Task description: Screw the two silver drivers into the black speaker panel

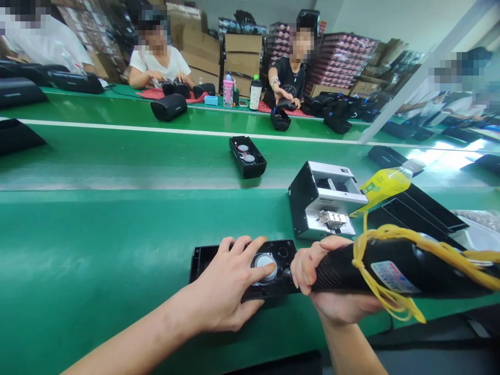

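Observation:
A black speaker housing (207,260) lies open on the green bench in front of me, with a round silver driver (266,263) set in it. My left hand (228,284) rests on the housing, fingers spread, index fingertip on the driver. My right hand (326,284) is wrapped round a black electric screwdriver (394,268) bound with yellow cord, its tip end pointing left at the housing; the tip is hidden by my fingers.
A white and black screw feeder box (326,200) stands just behind. A yellow bottle (385,187) and black trays (420,211) lie at right. Another open speaker housing (248,156) rides the green conveyor (117,156). Several people sit across, handling black speakers.

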`<state>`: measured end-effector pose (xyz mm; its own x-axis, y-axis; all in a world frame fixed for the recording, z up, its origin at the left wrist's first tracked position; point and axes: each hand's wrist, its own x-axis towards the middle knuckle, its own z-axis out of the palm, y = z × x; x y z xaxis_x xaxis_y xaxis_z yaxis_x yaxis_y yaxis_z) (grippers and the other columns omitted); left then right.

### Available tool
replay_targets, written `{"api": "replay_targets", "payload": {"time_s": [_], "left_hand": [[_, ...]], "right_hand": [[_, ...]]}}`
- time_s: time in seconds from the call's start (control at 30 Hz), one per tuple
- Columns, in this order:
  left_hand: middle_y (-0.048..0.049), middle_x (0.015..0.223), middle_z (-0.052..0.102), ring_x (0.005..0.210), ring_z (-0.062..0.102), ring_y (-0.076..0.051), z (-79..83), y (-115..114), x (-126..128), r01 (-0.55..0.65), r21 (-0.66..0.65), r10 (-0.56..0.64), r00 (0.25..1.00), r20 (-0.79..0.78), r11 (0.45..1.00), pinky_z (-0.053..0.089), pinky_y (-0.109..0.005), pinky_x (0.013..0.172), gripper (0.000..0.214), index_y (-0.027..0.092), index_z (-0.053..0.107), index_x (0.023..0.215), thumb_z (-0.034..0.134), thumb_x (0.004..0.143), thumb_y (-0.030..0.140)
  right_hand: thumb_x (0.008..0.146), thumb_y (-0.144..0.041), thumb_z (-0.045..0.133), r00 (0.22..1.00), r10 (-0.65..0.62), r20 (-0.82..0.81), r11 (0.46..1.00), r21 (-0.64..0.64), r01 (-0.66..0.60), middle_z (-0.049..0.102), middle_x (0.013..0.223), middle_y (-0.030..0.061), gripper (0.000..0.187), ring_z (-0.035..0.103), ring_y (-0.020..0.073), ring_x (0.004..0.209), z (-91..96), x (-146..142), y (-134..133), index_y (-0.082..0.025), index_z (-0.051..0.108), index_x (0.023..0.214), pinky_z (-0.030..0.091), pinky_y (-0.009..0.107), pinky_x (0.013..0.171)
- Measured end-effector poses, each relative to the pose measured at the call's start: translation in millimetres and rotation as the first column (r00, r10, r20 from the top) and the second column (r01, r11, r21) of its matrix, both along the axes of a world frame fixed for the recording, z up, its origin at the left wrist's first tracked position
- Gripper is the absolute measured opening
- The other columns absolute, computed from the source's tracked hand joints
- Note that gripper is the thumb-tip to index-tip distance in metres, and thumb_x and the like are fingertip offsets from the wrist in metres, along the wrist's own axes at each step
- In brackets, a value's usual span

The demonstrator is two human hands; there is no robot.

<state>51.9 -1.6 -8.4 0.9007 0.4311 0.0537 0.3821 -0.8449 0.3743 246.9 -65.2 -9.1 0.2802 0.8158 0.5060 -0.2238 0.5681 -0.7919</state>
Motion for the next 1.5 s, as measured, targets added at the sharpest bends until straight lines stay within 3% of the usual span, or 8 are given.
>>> {"api": "replay_targets", "payload": {"time_s": [0.2,0.37,0.47,0.57,0.67,0.9,1.37,1.5], "left_hand": [[-0.0116,0.164,0.04,0.136,0.046,-0.038,-2.2,-2,0,-0.025,0.003,0.025,0.999,0.035,1.0,0.036,-0.059,0.111,0.051,0.034,0.063,0.135,0.071,0.084,0.036],[-0.0085,0.166,0.039,0.138,0.045,-0.038,-8.1,-1,0,-0.043,-0.004,0.043,0.998,0.034,0.999,0.035,-0.06,0.113,0.057,0.038,0.062,0.138,0.072,0.082,0.034],[-0.0079,0.167,0.037,0.139,0.045,-0.038,-11.0,0,0,-0.047,-0.015,0.048,0.998,0.041,0.999,0.035,-0.062,0.112,0.058,0.039,0.06,0.139,0.07,0.082,0.032],[-0.007,0.168,0.037,0.14,0.044,-0.038,-13.4,0,0,-0.052,-0.019,0.053,0.997,0.059,0.998,0.036,-0.062,0.111,0.058,0.04,0.06,0.138,0.068,0.082,0.028],[-0.0062,0.168,0.036,0.139,0.045,-0.039,-16.0,0,0,-0.043,0.006,0.043,0.997,0.058,0.999,0.038,-0.063,0.109,0.06,0.041,0.06,0.138,0.066,0.081,0.023],[-0.0077,0.168,0.035,0.138,0.046,-0.04,-21.3,3,0,-0.032,0.058,0.029,0.998,0.061,0.998,0.041,-0.064,0.106,0.062,0.04,0.06,0.139,0.065,0.08,0.02],[-0.0063,0.17,0.034,0.141,0.045,-0.04,-18.4,-1,0,-0.044,0.031,0.042,0.998,0.043,0.999,0.039,-0.066,0.11,0.06,0.04,0.059,0.14,0.065,0.083,0.023],[-0.0095,0.175,0.022,0.153,0.031,-0.042,-13.6,-1,-3,-0.041,0.013,0.041,0.999,0.018,0.999,0.033,-0.069,0.117,0.065,0.035,0.055,0.147,0.069,0.084,0.028]], "right_hand": [[0.088,-0.08,0.062,1.0,0.004,-0.024,0.999,-0.042,-0.005,0.056,0.061,-0.0053,0.055,0.048,0.0133,0.039,1.1,-4,-2,-0.034,0.074,0.115,0.043,0.025,0.037],[0.088,-0.078,0.065,0.994,-0.105,0.038,0.99,0.095,0.101,0.058,0.063,-0.0057,0.058,0.045,0.0125,0.036,37.2,21,-9,-0.034,0.071,0.124,0.044,0.027,0.035],[0.082,-0.071,0.078,0.948,-0.301,0.101,0.934,0.231,0.272,0.058,0.059,-0.0073,0.056,0.041,0.0125,0.035,70.0,53,-5,-0.031,0.072,0.121,0.043,0.027,0.033],[0.076,-0.081,0.076,0.835,-0.548,0.041,0.803,0.306,0.512,0.055,0.054,-0.0075,0.062,0.042,0.012,0.036,87.6,84,13,-0.026,0.073,0.104,0.039,0.024,0.032],[0.083,-0.085,0.062,0.773,-0.634,0.031,0.746,0.288,0.6,0.052,0.055,-0.0066,0.063,0.044,0.0117,0.036,83.0,106,35,-0.023,0.068,0.092,0.038,0.023,0.033],[0.092,-0.083,0.05,0.773,-0.625,0.109,0.768,0.258,0.586,0.051,0.057,-0.0068,0.065,0.044,0.0119,0.036,57.3,117,55,-0.021,0.063,0.106,0.038,0.023,0.034],[0.094,-0.084,0.048,0.789,-0.603,0.122,0.789,0.239,0.566,0.051,0.059,-0.0057,0.066,0.044,0.0107,0.037,50.4,115,42,-0.021,0.067,0.096,0.04,0.023,0.036],[0.09,-0.086,0.05,0.795,-0.601,0.082,0.788,0.228,0.572,0.05,0.054,-0.0068,0.069,0.04,0.011,0.035,61.8,101,29,-0.022,0.071,0.104,0.036,0.022,0.032]]}}
